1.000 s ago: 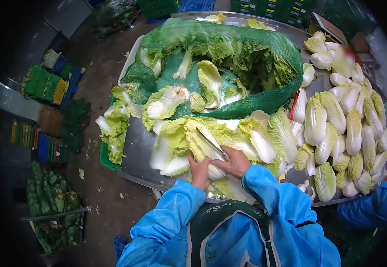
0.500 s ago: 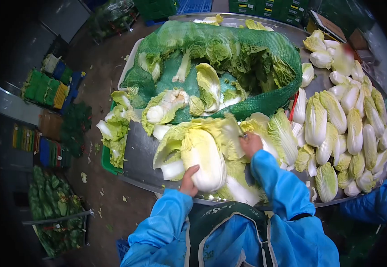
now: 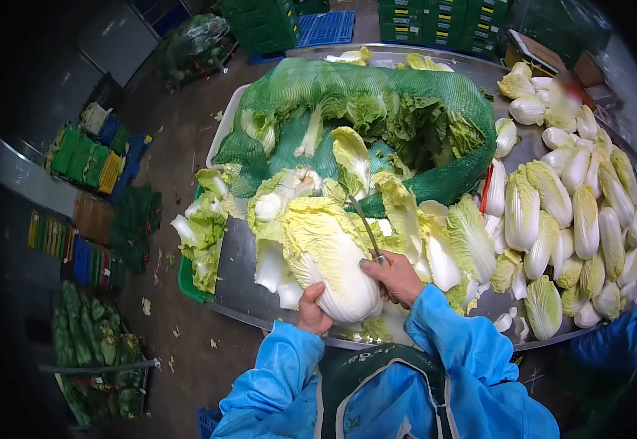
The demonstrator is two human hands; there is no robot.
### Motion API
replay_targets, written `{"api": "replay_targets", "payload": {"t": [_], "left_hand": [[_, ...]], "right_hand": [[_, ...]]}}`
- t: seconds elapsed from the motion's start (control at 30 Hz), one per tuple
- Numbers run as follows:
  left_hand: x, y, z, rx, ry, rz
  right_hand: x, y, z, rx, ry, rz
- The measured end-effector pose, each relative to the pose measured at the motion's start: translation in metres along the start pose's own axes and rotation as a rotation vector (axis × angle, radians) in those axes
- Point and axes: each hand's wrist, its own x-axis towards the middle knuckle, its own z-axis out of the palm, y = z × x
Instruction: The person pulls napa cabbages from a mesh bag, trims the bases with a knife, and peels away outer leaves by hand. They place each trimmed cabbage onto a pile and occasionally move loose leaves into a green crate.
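A napa cabbage (image 3: 333,263), pale white at the base with yellow leaf tips, lies tilted in front of me. My left hand (image 3: 313,309) is closed on its lower left side. My right hand (image 3: 395,279) grips a knife (image 3: 366,228), its narrow blade pointing up and away; the handle is hidden in the fist. The thumb of that hand rests against the cabbage's right side. Loose outer leaves (image 3: 269,265) lie left of the cabbage, and more leaves (image 3: 400,208) stand just beyond the knife.
Behind the cabbage, a green mesh bag (image 3: 436,179) holding leafy cabbages spreads over the metal table (image 3: 241,282). Several trimmed cabbages (image 3: 549,194) cover the right side. A green crate (image 3: 195,282) of leaves sits at the left edge. Another person's blue sleeve (image 3: 619,329) shows at far right.
My right hand has come back to the cabbage's right side, and the knife blade now shows clearly. Leaves beside the cabbage have moved off to the right. The whole view has shifted slightly.
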Motion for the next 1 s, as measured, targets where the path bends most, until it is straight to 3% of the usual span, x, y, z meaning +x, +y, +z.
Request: {"api": "replay_targets", "payload": {"t": [0.17, 0.23, 0.27, 0.3, 0.33, 0.37, 0.43, 0.47, 0.5, 0.57, 0.6, 0.63, 0.7, 0.77, 0.8, 0.83, 0.9, 0.93, 0.97, 1.0], "left_hand": [[0.008, 0.000, 0.003, 0.085, 0.128, -0.018], [0.012, -0.002, 0.001, 0.047, 0.061, -0.018], [0.012, -0.003, 0.001, 0.058, 0.021, 0.013], [0.011, -0.003, 0.001, 0.058, 0.012, 0.011], [0.004, 0.003, 0.015, 0.191, -0.051, 0.021], [0.000, 0.007, 0.023, 0.323, -0.115, 0.031], [-0.002, 0.009, 0.022, 0.387, -0.128, 0.021], [-0.004, 0.010, 0.020, 0.455, -0.132, 0.013], [-0.006, 0.012, 0.019, 0.455, -0.138, 0.011], [-0.010, 0.016, 0.014, 0.358, -0.129, 0.001], [-0.010, 0.013, 0.004, 0.355, -0.126, 0.001], [-0.006, 0.008, -0.012, 0.271, -0.150, -0.021], [-0.003, 0.002, -0.033, 0.190, -0.165, -0.035], [-0.004, 0.002, -0.036, -0.243, -0.093, -0.043], [-0.002, 0.004, -0.032, -0.282, -0.073, 0.061], [0.001, 0.010, -0.031, -0.280, -0.069, 0.074], [0.007, 0.020, -0.030, -0.392, -0.061, 0.215], [0.012, 0.023, -0.031, -0.411, -0.104, 0.224], [0.012, 0.026, -0.029, -0.407, -0.099, 0.221], [0.015, 0.030, -0.023, -0.331, -0.107, 0.227]], "right_hand": [[-0.001, 0.008, -0.005, -0.019, 0.064, 0.000], [0.007, 0.010, -0.004, -0.161, 0.204, -0.202], [0.008, 0.005, -0.002, -0.160, 0.209, -0.207], [0.012, -0.004, -0.003, -0.174, 0.290, -0.428], [0.014, -0.016, -0.004, -0.191, 0.371, -0.650], [0.017, -0.027, -0.007, -0.196, 0.380, -0.653], [0.022, -0.047, -0.015, -0.334, 0.167, -0.648], [0.022, -0.052, -0.018, -0.270, 0.159, -0.520], [0.022, -0.050, -0.021, -0.271, 0.165, -0.521], [0.031, -0.037, -0.025, -0.073, 0.350, -0.425], [0.050, -0.016, -0.029, 0.134, 0.360, -0.507], [0.045, -0.016, -0.030, 0.133, 0.358, -0.502], [0.034, -0.018, -0.036, 0.345, 0.426, -0.240], [0.034, 0.002, -0.052, 0.375, 0.461, -0.157], [0.033, 0.013, -0.058, 0.403, 0.504, -0.073], [0.029, 0.018, -0.060, 0.402, 0.491, -0.074], [0.021, 0.025, -0.060, -0.154, 0.508, -0.139], [0.027, 0.036, -0.050, -0.126, 0.499, -0.328], [0.007, 0.008, -0.027, -0.128, 0.323, -0.274], [0.001, -0.009, -0.013, -0.148, 0.132, -0.088]]}}
